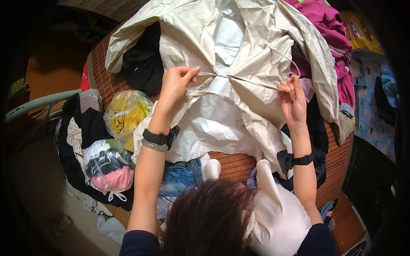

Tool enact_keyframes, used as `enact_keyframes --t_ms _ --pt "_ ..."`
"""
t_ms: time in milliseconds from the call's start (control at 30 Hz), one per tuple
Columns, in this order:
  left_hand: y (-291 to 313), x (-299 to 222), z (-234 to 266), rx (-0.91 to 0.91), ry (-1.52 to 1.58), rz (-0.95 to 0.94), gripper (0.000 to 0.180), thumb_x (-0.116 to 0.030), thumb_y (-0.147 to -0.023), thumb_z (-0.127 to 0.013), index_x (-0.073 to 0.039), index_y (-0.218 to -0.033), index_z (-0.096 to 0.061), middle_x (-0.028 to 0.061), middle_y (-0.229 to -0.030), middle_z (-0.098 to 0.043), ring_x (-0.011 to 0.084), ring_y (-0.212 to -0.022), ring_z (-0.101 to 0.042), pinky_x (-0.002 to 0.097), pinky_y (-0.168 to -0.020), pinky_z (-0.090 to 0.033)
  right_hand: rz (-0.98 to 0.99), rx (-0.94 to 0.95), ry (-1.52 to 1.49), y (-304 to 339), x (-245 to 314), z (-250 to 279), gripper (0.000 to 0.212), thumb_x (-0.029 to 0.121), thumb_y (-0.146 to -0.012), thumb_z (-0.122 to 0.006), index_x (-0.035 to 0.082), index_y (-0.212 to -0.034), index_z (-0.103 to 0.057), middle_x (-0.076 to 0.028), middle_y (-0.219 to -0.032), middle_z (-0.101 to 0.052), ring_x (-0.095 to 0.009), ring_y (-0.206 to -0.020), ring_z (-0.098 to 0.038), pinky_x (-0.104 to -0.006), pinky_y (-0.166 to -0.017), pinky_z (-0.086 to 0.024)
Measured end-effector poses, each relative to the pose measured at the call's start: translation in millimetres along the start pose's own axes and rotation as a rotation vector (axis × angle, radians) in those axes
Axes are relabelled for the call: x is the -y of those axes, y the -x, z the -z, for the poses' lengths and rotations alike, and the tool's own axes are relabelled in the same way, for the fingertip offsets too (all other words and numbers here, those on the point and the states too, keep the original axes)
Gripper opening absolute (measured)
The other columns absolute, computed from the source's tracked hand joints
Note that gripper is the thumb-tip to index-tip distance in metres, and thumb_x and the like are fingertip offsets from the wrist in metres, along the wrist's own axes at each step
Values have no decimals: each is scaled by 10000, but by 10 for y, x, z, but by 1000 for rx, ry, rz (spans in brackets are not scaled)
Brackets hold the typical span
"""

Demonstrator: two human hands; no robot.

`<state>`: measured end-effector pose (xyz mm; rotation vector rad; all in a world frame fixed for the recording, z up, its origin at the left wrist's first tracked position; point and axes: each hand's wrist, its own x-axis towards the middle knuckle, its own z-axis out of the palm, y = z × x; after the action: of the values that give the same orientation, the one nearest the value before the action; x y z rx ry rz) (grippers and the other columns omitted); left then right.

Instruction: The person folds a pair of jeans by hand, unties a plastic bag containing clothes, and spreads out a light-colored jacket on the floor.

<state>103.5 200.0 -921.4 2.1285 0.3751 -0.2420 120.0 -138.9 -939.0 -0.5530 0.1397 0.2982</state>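
A cream jacket [188,38] lies spread with its front parted and its pale lining showing. Its thin cream drawstring [256,81] runs taut across the opening, crossing or knotted near the middle; which of the two I cannot tell. On the left, my left hand [175,84] pinches one side of the string between thumb and fingers. My right hand [294,102] is closed on the other side, palm partly turned up. The jacket gathers in creases toward the crossing. A loop of cord [287,57] curves above my right hand.
Beneath lies a brown slatted mat [102,53]. Clear bags of yellow [128,123] and pink-and-dark clothes [109,170] sit at left. Magenta clothing [326,30] is piled at upper right. Blue denim [181,175] lies nearer me. A green rail [42,100] stands at far left.
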Motion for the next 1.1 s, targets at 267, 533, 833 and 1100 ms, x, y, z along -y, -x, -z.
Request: enact_keyframes --t_ms 267,533,833,1100 --pt "121 28 -62 32 144 -1 404 -342 -936 -680 -1 -720 -694 -31 -555 -544 38 -528 -456 232 -504 -348 -140 147 644 189 45 -262 249 181 -1020 -503 9 -1142 -636 -2 -922 -594 -69 -690 -431 -221 -625 -348" --pt "244 -133 34 56 27 -36 321 -296 -915 -701 5 -806 -726 -7 -601 -608 44 -566 -499 243 -515 -370 236 135 1731 260 -148 -576 170 184 -929 -636 68 -987 -746 -75 -794 -688 -180 -663 -617 -301 -622 -477" --pt "325 -201 177 4 -102 -151 335 -277 -937 -674 20 -782 -652 -18 -590 -510 44 -576 -409 246 -514 -315 363 486 1846 87 41 -441 170 56 -730 -753 52 -899 -741 -92 -796 -693 -263 -832 -635 -350 -698 -500" --pt "576 -276 248 80 23 -123 273 -210 -980 -619 11 -821 -602 -50 -662 -492 25 -627 -402 219 -535 -317 443 -58 1950 96 315 -300 152 64 -817 -681 52 -965 -716 -103 -813 -659 -248 -742 -618 -348 -683 -488"
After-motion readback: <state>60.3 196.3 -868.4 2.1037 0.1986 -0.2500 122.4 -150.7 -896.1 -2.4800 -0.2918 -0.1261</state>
